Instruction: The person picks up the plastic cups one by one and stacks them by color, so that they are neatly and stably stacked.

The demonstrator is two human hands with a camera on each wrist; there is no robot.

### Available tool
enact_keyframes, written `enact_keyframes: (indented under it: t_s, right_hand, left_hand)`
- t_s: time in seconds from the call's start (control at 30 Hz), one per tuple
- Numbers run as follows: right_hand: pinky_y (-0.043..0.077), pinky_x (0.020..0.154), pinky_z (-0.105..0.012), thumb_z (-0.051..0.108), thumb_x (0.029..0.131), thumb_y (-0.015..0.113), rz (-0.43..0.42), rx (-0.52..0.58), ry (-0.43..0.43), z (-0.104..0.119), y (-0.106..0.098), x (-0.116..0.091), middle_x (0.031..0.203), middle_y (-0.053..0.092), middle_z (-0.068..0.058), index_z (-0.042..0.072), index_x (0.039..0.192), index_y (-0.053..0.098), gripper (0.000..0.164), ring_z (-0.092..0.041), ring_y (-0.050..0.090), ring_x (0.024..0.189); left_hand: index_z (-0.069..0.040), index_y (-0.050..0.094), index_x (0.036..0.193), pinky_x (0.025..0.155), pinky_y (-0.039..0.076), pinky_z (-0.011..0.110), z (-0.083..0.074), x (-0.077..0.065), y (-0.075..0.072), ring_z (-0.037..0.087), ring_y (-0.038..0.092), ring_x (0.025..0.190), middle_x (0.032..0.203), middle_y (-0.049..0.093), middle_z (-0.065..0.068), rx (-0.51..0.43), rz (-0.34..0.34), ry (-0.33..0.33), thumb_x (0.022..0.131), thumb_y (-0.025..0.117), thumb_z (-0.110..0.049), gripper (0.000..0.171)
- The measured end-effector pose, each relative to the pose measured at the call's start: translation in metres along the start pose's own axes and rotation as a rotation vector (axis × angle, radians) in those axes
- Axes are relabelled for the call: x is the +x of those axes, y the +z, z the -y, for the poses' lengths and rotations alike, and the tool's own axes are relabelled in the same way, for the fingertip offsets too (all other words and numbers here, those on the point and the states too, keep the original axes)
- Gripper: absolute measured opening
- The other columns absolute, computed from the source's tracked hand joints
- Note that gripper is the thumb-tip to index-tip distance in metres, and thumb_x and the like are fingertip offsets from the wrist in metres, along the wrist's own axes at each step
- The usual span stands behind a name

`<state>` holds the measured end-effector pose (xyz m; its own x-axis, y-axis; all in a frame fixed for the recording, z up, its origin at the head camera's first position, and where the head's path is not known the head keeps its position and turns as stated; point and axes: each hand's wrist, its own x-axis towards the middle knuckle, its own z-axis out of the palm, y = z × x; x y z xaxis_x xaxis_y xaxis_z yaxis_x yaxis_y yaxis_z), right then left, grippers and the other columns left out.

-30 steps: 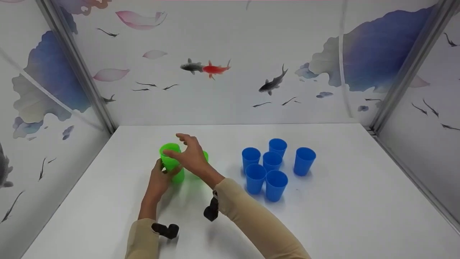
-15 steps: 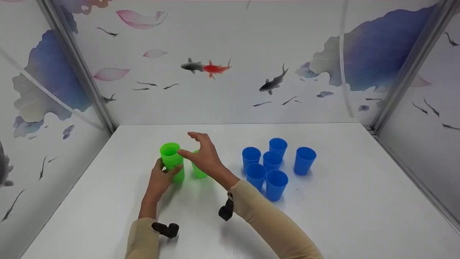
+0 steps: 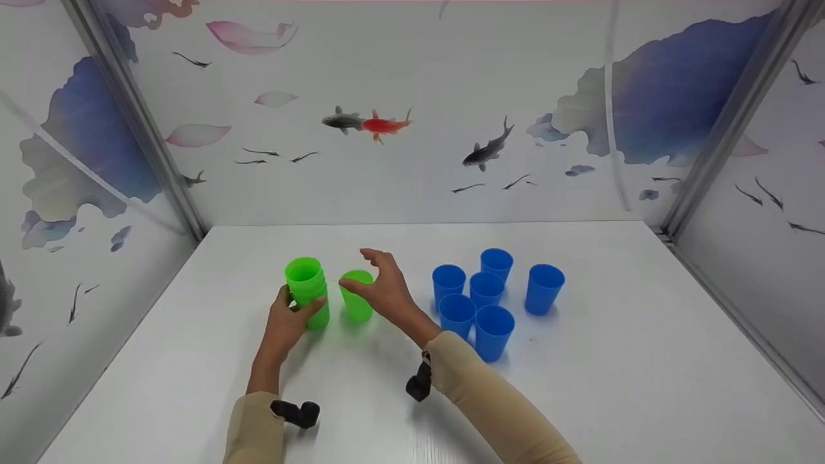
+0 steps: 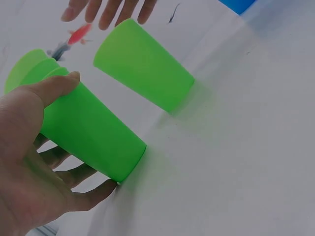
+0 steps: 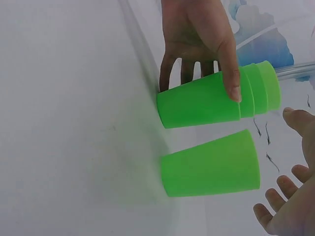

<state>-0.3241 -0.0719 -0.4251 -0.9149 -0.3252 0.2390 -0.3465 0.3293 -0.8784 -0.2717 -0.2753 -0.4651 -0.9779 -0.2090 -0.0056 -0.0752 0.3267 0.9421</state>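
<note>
My left hand [image 3: 287, 325] grips a stack of green cups [image 3: 308, 290] from its left side, thumb across the front. The stack stands upright on the table; in the right wrist view three rims show along the nested cups [image 5: 206, 101]. Just right of it a single green cup [image 3: 358, 303] stands upright, its mouth up. Beside that cup's rim hovers my right hand [image 3: 387, 287], thumb and fingers spread apart with nothing held. The right wrist view shows a gap between the right hand [image 5: 295, 196] and the single cup [image 5: 211, 169].
Several blue cups stand upright right of centre, including a front one [image 3: 495, 332] and a separate one [image 3: 545, 290] on the right. The white table [image 3: 619, 380] meets a patterned back wall [image 3: 399, 187]. Metal posts rise at both back corners.
My right hand has moved right, away from the green stack, to beside the single green cup, which now shows more fully. The left hand keeps its grip on the stack.
</note>
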Motion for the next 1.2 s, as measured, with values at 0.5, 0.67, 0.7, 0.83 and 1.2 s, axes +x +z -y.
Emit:
enact_keyframes:
  t_s: [0.5, 0.67, 0.7, 0.83, 1.2]
  right_hand:
    - [0.046, 0.113, -0.046, 0.041, 0.083, 0.081, 0.096, 0.041, 0.153, -0.025, 0.01, 0.004, 0.153, 0.043, -0.012, 0.015, 0.152, 0.038, 0.086, -0.031, 0.045, 0.14]
    - [0.046, 0.112, -0.046, 0.035, 0.084, 0.081, 0.12, 0.047, 0.172, -0.027, 0.011, 0.005, 0.153, 0.042, -0.014, 0.012, 0.152, 0.038, 0.084, -0.033, 0.045, 0.139]
    - [0.045, 0.113, -0.046, 0.034, 0.084, 0.081, 0.121, 0.047, 0.176, -0.027, 0.011, 0.005, 0.153, 0.043, -0.014, 0.011, 0.151, 0.039, 0.082, -0.033, 0.046, 0.139]
    - [0.045, 0.113, -0.045, 0.034, 0.085, 0.081, 0.116, 0.04, 0.188, -0.027, 0.011, 0.006, 0.149, 0.047, -0.013, 0.01, 0.146, 0.043, 0.076, -0.031, 0.048, 0.137]
    - [0.049, 0.11, -0.041, 0.037, 0.085, 0.08, 0.096, 0.057, 0.165, -0.009, 0.003, 0.01, 0.147, 0.049, -0.009, 0.013, 0.145, 0.044, 0.074, -0.029, 0.049, 0.135]
  left_hand:
    - [-0.004, 0.019, 0.157, 0.123, 0.028, 0.055, 0.0, 0.0, -0.001, 0.039, 0.031, 0.149, 0.159, 0.032, 0.02, -0.015, 0.002, -0.01, 0.095, 0.068, -0.039, 0.086]
    - [-0.005, 0.019, 0.157, 0.123, 0.027, 0.056, 0.0, 0.001, 0.0, 0.039, 0.031, 0.149, 0.158, 0.033, 0.02, -0.012, 0.0, -0.012, 0.095, 0.068, -0.042, 0.087]
    - [-0.005, 0.019, 0.157, 0.123, 0.027, 0.056, 0.0, 0.001, 0.0, 0.039, 0.031, 0.149, 0.158, 0.033, 0.02, -0.012, 0.001, -0.012, 0.094, 0.068, -0.043, 0.088]
    - [-0.005, 0.018, 0.157, 0.122, 0.028, 0.056, 0.0, 0.001, -0.001, 0.039, 0.032, 0.149, 0.158, 0.033, 0.02, -0.015, 0.002, -0.009, 0.095, 0.068, -0.042, 0.088]
    - [-0.004, 0.019, 0.156, 0.123, 0.028, 0.055, 0.0, 0.001, -0.001, 0.039, 0.032, 0.149, 0.158, 0.033, 0.021, -0.021, 0.003, -0.007, 0.095, 0.068, -0.04, 0.086]
